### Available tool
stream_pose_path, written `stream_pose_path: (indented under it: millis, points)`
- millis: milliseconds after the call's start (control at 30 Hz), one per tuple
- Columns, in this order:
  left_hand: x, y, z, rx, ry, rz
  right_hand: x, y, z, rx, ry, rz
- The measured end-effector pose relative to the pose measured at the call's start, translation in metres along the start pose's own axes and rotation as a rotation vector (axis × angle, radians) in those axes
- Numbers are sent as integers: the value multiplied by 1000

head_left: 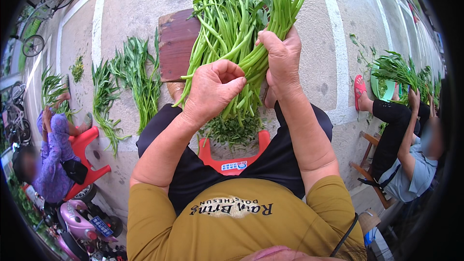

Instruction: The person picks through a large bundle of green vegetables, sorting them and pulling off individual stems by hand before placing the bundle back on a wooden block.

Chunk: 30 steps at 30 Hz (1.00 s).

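My right hand (284, 52) is closed around a thick bundle of long green leafy stems (286, 7), holding it slightly tilted over a larger heap of the same greens (224, 18). To its left, my left hand (217, 88) is at the lower stem ends, thumb and fingertips curled close together; whether a stem is pinched between them cannot be told. The heap lies on a reddish-brown wooden board or stool top (178, 45), mostly hidden beneath it. Below the hanging stems, a pile of chopped or plucked leaves (232, 130) lies on the ground between my legs.
Two bunches of greens (141, 83) (103, 98) lie on the pavement at left. A seated person (54, 159) on a red plastic stool (85, 152) holds greens there. At right, another seated person (409, 156) holds greens beside a green basin (386, 88). A pink scooter (78, 217) stands lower left.
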<state>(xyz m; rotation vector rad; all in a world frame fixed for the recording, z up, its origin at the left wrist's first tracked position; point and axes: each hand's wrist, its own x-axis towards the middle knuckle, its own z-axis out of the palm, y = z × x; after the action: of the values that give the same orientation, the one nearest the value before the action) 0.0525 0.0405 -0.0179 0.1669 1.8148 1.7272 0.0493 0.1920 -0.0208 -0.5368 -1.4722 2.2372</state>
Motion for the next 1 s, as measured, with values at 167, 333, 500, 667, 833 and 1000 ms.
stream_pose_path:
  millis: [167, 333, 500, 667, 833, 1000]
  points:
    - [-1, -2, -6, 71, -7, 11, -1, -1, 0, 18, -1, 35]
    - [-2, 7, -11, 72, -60, -67, 3, 3, -3, 58, -5, 63]
    - [0, 2, -4, 35, -59, 58, 4, 8, -3, 64, -8, 80]
    - [1, -3, -2, 123, -61, 152, 3, 9, -3, 79, -22, 100]
    - [-6, 7, 2, 141, -55, 168, 8, 7, -9, 140, 10, 147]
    - [-23, 39, -12, 566, -795, 136, 9, 4, -10, 158, 26, 154]
